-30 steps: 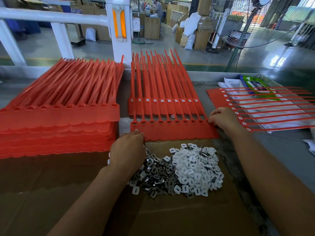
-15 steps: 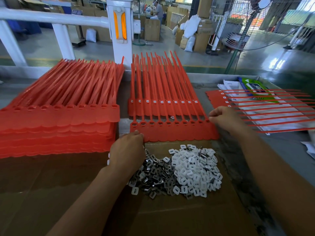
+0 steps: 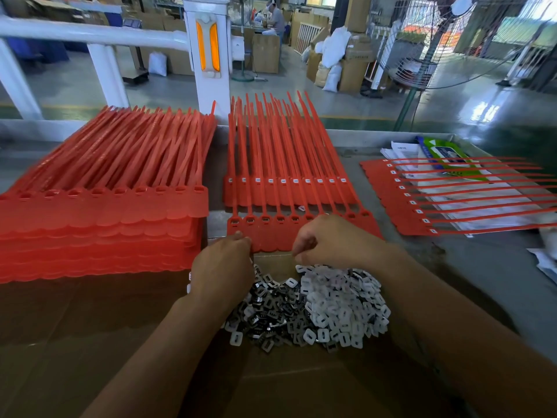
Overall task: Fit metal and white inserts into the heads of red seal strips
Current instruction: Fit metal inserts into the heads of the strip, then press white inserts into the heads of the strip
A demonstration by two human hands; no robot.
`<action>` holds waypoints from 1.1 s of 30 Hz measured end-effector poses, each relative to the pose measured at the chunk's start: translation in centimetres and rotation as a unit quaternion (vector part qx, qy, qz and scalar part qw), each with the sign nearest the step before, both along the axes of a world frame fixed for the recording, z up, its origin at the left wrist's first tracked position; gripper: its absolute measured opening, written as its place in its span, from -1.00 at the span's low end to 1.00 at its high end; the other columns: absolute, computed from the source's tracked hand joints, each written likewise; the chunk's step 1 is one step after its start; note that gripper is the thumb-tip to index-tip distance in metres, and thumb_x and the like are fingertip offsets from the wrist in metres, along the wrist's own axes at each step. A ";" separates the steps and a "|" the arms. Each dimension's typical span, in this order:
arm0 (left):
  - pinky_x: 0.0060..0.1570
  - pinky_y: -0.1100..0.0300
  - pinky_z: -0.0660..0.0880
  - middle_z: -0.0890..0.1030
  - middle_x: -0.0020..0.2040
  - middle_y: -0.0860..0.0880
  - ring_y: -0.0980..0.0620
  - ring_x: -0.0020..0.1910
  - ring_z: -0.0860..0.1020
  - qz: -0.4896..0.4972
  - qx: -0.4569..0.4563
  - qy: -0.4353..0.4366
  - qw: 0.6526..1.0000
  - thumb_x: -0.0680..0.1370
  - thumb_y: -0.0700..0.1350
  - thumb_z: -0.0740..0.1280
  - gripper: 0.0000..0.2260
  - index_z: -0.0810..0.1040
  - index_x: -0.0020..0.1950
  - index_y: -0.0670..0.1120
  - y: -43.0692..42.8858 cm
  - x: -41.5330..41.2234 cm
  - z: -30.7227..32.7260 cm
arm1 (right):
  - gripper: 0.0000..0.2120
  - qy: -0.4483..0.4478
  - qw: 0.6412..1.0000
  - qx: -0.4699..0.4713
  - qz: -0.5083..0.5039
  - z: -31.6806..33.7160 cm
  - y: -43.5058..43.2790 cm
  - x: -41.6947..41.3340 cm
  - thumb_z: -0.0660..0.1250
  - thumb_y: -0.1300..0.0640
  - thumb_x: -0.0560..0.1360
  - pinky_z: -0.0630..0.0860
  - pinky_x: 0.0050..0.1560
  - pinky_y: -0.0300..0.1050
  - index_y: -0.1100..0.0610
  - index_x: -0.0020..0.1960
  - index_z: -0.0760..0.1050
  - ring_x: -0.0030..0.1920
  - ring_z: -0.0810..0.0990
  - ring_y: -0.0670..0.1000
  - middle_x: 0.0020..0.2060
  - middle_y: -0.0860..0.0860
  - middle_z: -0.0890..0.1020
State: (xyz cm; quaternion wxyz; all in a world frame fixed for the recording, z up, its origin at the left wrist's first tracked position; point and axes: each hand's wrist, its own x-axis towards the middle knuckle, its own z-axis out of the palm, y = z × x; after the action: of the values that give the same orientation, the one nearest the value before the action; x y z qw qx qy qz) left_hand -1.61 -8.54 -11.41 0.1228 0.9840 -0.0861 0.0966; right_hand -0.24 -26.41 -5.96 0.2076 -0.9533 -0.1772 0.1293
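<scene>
The front red plastic sheet of joined seal strips (image 3: 271, 238) lies just beyond 2 touching heaps on brown cardboard (image 3: 90, 327): dark metal inserts (image 3: 271, 306) and white plastic inserts (image 3: 340, 300). They mix at the seam, so a hurried pinch might lift the wrong piece. The left hand (image 3: 223, 267) sits at the sheet's near edge and the right hand (image 3: 328, 239) is curled over the white heap; I cannot tell whether either grips anything. 0.5 seconds ago the right hand was at the sheet's right end.

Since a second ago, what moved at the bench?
The right hand slid left from the right end of the front strip sheet to its middle, above the white inserts. The left hand stays at the sheet's left corner; metal inserts and left stack unchanged.
</scene>
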 end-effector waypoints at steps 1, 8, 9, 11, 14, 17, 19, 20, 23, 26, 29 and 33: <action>-0.06 0.17 0.47 0.52 0.21 0.03 0.02 0.10 0.53 0.000 0.000 -0.001 1.000 0.52 -0.22 0.18 -0.73 0.53 0.16 -0.07 0.0 0.0 0.0 | -0.89 0.002 1.000 -0.014 0.004 -0.2 0.3 0.0 0.41 0.12 0.43 0.41 -0.19 -0.41 0.07 -0.05 0.62 -0.16 0.53 -0.20 -0.24 -0.20 0.54; -0.10 0.20 0.46 0.53 0.20 0.04 0.04 0.07 0.53 -0.004 -0.003 -0.008 1.000 0.51 -0.22 0.18 -0.75 0.53 0.14 -0.05 0.1 0.0 0.0 | -0.87 0.016 0.999 -0.047 0.001 -0.6 0.9 -0.2 0.41 0.16 0.42 0.44 -0.06 -0.25 0.11 -0.04 0.60 -0.10 0.51 -0.12 -0.19 -0.12 0.52; -0.09 0.20 0.46 0.53 0.20 0.04 0.04 0.08 0.53 -0.003 -0.004 -0.006 1.000 0.51 -0.22 0.18 -0.75 0.53 0.14 -0.06 0.1 0.0 0.0 | -0.88 0.016 0.999 -0.045 0.003 -0.6 0.8 -0.2 0.41 0.15 0.43 0.45 -0.06 -0.25 0.11 -0.04 0.60 -0.10 0.51 -0.12 -0.19 -0.13 0.52; -0.06 0.18 0.47 0.52 0.20 0.03 0.03 0.09 0.53 -0.001 -0.007 -0.003 1.000 0.51 -0.22 0.18 -0.74 0.53 0.15 -0.06 0.1 0.0 0.0 | -0.92 0.007 1.000 -0.028 0.000 -0.6 0.7 -0.2 0.38 0.13 0.45 0.43 -0.14 -0.32 0.11 -0.06 0.58 -0.12 0.51 -0.13 -0.21 -0.16 0.51; -0.04 0.18 0.47 0.52 0.22 0.03 0.03 0.12 0.52 0.000 -0.006 -0.005 1.000 0.52 -0.22 0.18 -0.73 0.52 0.17 -0.06 0.0 0.0 0.1 | -0.92 -0.019 0.998 0.042 -0.039 -0.3 0.7 0.0 0.29 0.09 0.52 0.46 -0.27 -0.30 0.08 -0.11 0.50 -0.23 0.56 -0.12 -0.26 -0.14 0.56; -0.05 0.19 0.47 0.51 0.24 0.05 0.04 0.14 0.51 0.002 -0.006 -0.008 1.000 0.53 -0.21 0.18 -0.73 0.52 0.18 -0.05 0.0 -0.1 0.1 | -0.90 -0.032 0.991 0.109 -0.071 0.0 1.1 0.3 0.24 0.10 0.55 0.45 -0.34 -0.34 0.03 -0.15 0.41 -0.36 0.55 -0.20 -0.31 -0.09 0.59; -0.06 0.19 0.46 0.50 0.25 0.06 0.04 0.15 0.50 0.004 -0.005 -0.008 1.000 0.53 -0.21 0.18 -0.73 0.52 0.18 -0.04 0.0 -0.1 0.1 | -0.89 -0.044 0.989 0.116 -0.076 0.2 1.5 0.7 0.27 0.12 0.53 0.42 -0.33 -0.33 0.00 -0.17 0.40 -0.30 0.53 -0.17 -0.28 -0.12 0.54; -0.07 0.20 0.46 0.49 0.26 0.06 0.04 0.15 0.50 0.005 -0.005 -0.008 1.000 0.54 -0.20 0.17 -0.73 0.52 0.19 -0.04 0.0 0.0 0.1 | -0.87 -0.044 0.989 0.117 -0.078 0.2 1.7 1.0 0.29 0.14 0.51 0.40 -0.32 -0.33 -0.01 -0.18 0.40 -0.27 0.52 -0.15 -0.27 -0.14 0.51; -0.09 0.21 0.44 0.50 0.25 0.06 0.04 0.13 0.50 0.002 -0.002 -0.008 1.000 0.54 -0.19 0.17 -0.74 0.51 0.18 -0.03 0.0 0.0 0.2 | -0.88 -0.045 0.984 0.146 -0.097 0.1 2.6 2.1 0.35 0.23 0.47 0.38 -0.29 -0.35 0.04 -0.09 0.45 -0.26 0.50 -0.16 -0.24 -0.16 0.47; -0.08 0.20 0.45 0.50 0.25 0.06 0.03 0.14 0.50 0.000 -0.002 -0.011 1.000 0.54 -0.19 0.17 -0.73 0.51 0.20 -0.03 0.1 0.0 0.1 | -0.90 -0.059 0.979 0.171 -0.094 0.1 4.2 3.3 0.38 0.25 0.44 0.44 -0.22 -0.33 0.15 -0.05 0.57 -0.30 0.51 -0.19 -0.25 -0.09 0.55; -0.05 0.18 0.46 0.48 0.28 0.06 0.02 0.17 0.49 -0.002 0.000 -0.014 1.000 0.54 -0.19 0.16 -0.71 0.49 0.22 -0.03 0.1 0.0 0.0 | -0.93 -0.071 0.978 0.172 -0.090 -0.2 6.1 4.5 0.43 0.24 0.40 0.46 -0.08 -0.26 0.17 -0.11 0.63 -0.20 0.54 -0.14 -0.20 -0.01 0.64; -0.07 0.18 0.43 0.50 0.24 0.05 0.01 0.14 0.49 -0.003 0.003 -0.013 1.000 0.53 -0.18 0.14 -0.70 0.50 0.22 -0.02 0.1 0.1 -0.1 | -0.89 -0.068 0.978 0.161 -0.113 -1.2 7.9 6.2 0.39 0.26 0.43 0.43 -0.10 -0.27 0.20 -0.05 0.64 -0.15 0.55 -0.07 -0.07 0.11 0.67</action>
State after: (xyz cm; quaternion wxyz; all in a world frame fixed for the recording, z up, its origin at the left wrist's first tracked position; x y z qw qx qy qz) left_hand -1.53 -8.41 -11.55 0.1185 0.9828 -0.0907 0.1089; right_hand 5.96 -18.56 -7.16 0.3594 -0.9277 -0.1002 0.0097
